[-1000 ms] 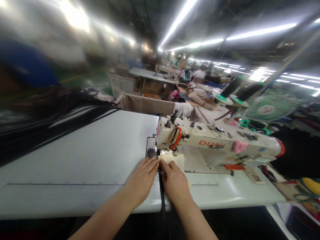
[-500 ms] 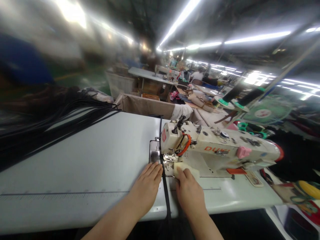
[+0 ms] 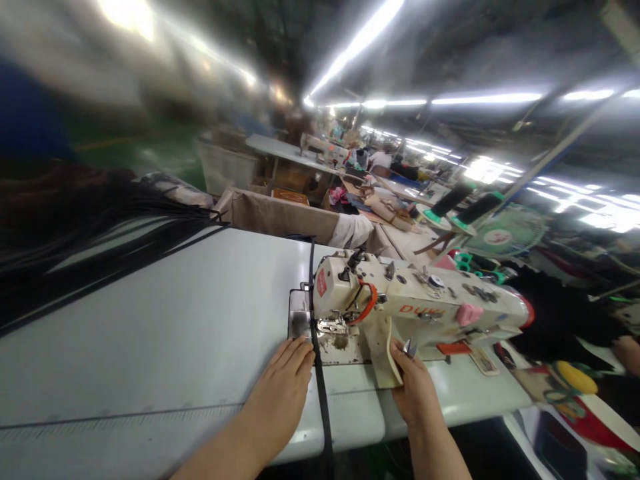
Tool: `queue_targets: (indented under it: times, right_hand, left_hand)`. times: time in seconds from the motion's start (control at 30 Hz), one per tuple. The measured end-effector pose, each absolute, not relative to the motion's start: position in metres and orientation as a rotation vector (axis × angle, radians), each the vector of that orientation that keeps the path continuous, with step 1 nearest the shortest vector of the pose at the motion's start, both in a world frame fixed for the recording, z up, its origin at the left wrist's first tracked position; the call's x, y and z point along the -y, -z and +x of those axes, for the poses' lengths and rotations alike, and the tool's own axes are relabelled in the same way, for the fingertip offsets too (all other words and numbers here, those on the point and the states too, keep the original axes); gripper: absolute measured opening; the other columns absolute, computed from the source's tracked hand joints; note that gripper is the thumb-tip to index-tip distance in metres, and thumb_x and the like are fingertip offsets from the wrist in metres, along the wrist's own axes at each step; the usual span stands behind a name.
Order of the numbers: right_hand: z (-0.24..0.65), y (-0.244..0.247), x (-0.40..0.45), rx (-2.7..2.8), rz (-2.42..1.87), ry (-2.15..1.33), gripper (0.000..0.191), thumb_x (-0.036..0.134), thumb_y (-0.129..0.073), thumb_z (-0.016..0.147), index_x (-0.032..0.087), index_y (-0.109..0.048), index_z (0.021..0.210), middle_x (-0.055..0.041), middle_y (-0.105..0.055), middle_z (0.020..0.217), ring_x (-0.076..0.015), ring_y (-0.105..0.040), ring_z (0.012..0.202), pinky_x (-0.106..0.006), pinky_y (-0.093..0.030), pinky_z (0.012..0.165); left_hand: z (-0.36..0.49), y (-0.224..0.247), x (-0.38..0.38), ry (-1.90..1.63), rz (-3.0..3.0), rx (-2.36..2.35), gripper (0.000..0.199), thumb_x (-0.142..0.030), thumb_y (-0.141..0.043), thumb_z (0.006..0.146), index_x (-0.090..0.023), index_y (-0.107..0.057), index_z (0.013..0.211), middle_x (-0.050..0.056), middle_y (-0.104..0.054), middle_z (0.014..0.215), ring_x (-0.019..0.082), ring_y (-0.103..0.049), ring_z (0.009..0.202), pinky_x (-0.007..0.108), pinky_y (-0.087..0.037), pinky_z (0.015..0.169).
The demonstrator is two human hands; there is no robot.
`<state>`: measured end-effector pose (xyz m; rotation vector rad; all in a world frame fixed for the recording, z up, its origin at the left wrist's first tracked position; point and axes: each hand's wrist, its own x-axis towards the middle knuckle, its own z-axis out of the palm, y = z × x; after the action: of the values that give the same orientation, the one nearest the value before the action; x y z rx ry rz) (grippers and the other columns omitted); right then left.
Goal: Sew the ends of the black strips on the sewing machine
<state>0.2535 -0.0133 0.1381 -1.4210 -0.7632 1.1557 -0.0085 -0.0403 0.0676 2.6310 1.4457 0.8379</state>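
My left hand (image 3: 287, 380) lies flat on the sewing table, fingers stretched out together, fingertips beside a narrow black strap (image 3: 323, 393). The strap runs from the table's front edge past the needle area of a cream sewing machine (image 3: 400, 307). My right hand (image 3: 415, 380), closed, grips a thin cream-coloured piece (image 3: 393, 357) standing on edge just right of the needle area. A pointed metal tip (image 3: 410, 348), like that of thread snips, shows at the right hand's fingers; its other end is hidden. A shiny metal plate (image 3: 300, 323) lies ahead of the left fingertips.
Bundled black straps (image 3: 115, 260) spread over the table's left side. Behind the table stands a fabric-lined bin (image 3: 280, 215). Black thread cones (image 3: 450, 203) and a green fan (image 3: 510, 233) are at the right. Another person's hand (image 3: 627, 353) shows at the far right edge.
My right hand has moved rightward, away from the strap, and the cream piece has gone from lying flat to standing on edge. The metal tip now shows. My left hand stays by the strap.
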Motion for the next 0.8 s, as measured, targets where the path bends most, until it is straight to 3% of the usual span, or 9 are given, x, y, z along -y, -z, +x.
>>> queue_targets:
  times: [0.1,0.2,0.3,0.4,0.6,0.8]
  right_hand:
    - [0.255,-0.144,0.021,0.884,-1.479,-1.043,0.047,0.051,-0.083,0.068,0.017,-0.078,0.100,-0.0068,-0.076,0.083,-0.0279,-0.072,0.084,-0.036,-0.058,0.073]
    - [0.257,-0.147,0.031,1.349,-1.631,-0.596,0.041,0.051,-0.070,0.085,0.019,-0.077,0.111,-0.0081,-0.075,0.094,-0.0240,-0.069,0.086,-0.034,-0.056,0.077]
    - [0.259,-0.141,0.039,1.883,-1.653,-0.043,0.035,0.038,-0.055,0.098,0.024,-0.072,0.127,-0.0089,-0.072,0.103,-0.0225,-0.067,0.088,-0.032,-0.054,0.079]
    - [0.260,-0.128,0.035,2.174,-1.616,0.315,0.038,0.023,-0.048,0.101,0.025,-0.065,0.135,-0.0085,-0.071,0.105,-0.0230,-0.067,0.095,-0.031,-0.053,0.079]
    - [0.261,-0.106,0.004,2.064,-1.856,0.459,0.036,0.020,-0.048,0.098,0.017,-0.059,0.132,-0.0112,-0.068,0.109,-0.0242,-0.068,0.090,-0.033,-0.056,0.072]
    - [0.254,-0.103,0.014,1.933,-1.871,0.453,0.033,0.026,-0.044,0.101,0.021,-0.058,0.131,-0.0098,-0.067,0.107,-0.0242,-0.069,0.091,-0.033,-0.057,0.070]
  left_hand:
    - [-0.008,-0.070,0.039,-0.861,2.630,-1.430,0.041,-0.011,-0.044,0.098,-0.012,-0.058,0.137,0.012,-0.061,0.145,0.028,-0.050,0.143,0.050,-0.040,0.123]
    - [-0.011,-0.075,0.040,-0.906,2.594,-1.398,0.040,-0.012,-0.046,0.098,-0.015,-0.059,0.136,0.010,-0.061,0.144,0.026,-0.051,0.142,0.050,-0.042,0.123]
    - [-0.022,-0.080,0.043,-0.956,2.499,-1.385,0.039,-0.015,-0.047,0.099,-0.020,-0.060,0.136,0.009,-0.061,0.144,0.024,-0.054,0.138,0.048,-0.047,0.119]
    - [-0.045,-0.077,0.048,-0.991,2.421,-1.446,0.035,-0.021,-0.048,0.101,-0.023,-0.062,0.133,0.008,-0.060,0.144,0.023,-0.056,0.135,0.045,-0.053,0.115]
    - [-0.124,-0.056,0.050,-1.104,2.504,-1.595,0.029,-0.027,-0.048,0.102,-0.026,-0.066,0.125,0.004,-0.062,0.142,0.023,-0.056,0.135,0.041,-0.053,0.113]
    - [-0.175,-0.041,0.054,-1.126,2.415,-1.771,0.028,-0.035,-0.047,0.102,-0.026,-0.065,0.122,0.005,-0.065,0.137,0.025,-0.059,0.131,0.045,-0.053,0.112]
